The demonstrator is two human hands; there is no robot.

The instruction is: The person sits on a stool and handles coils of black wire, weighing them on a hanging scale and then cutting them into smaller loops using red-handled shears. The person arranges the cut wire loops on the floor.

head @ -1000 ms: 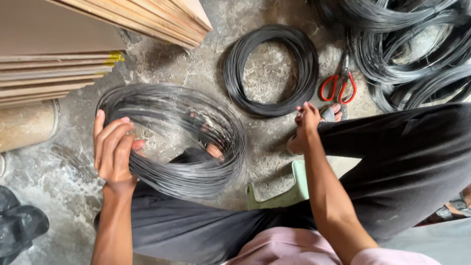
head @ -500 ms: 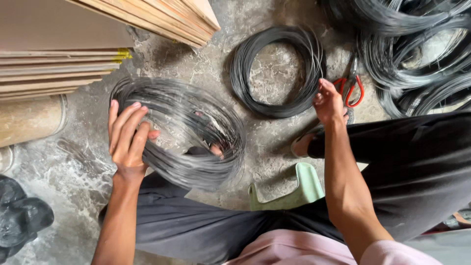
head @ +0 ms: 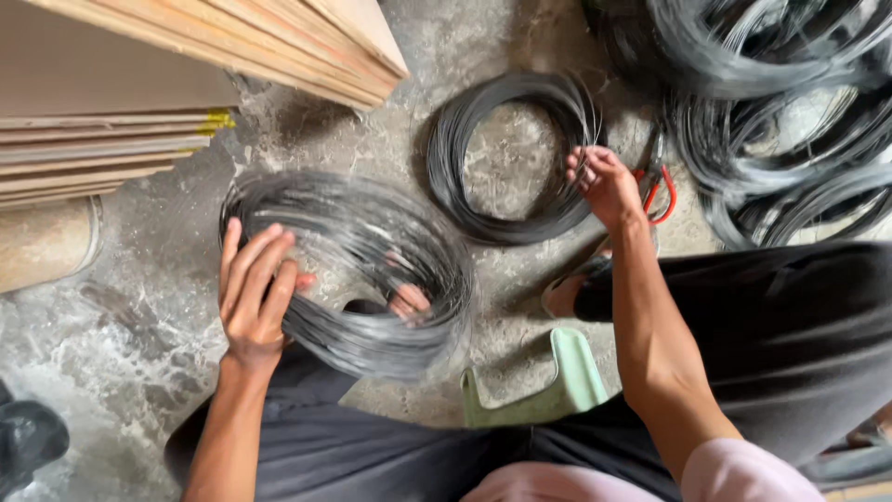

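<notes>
A wide coil of thin dark wire lies on the concrete floor over my foot, whose toes show inside the ring. My left hand grips the coil's left rim, fingers laid over the strands. A smaller, tighter wire coil lies flat further back. My right hand reaches to its right edge and pinches strands there. Red-handled cutters lie just past that hand, partly hidden by it.
Stacked plywood sheets fill the upper left. Several more wire coils pile up at the upper right. A green plastic stool sits under my legs. A dark object lies at the lower left.
My right hand rose from beside my knee to the smaller coil's right edge, next to the cutters. My left hand stayed on the wide coil's rim.
</notes>
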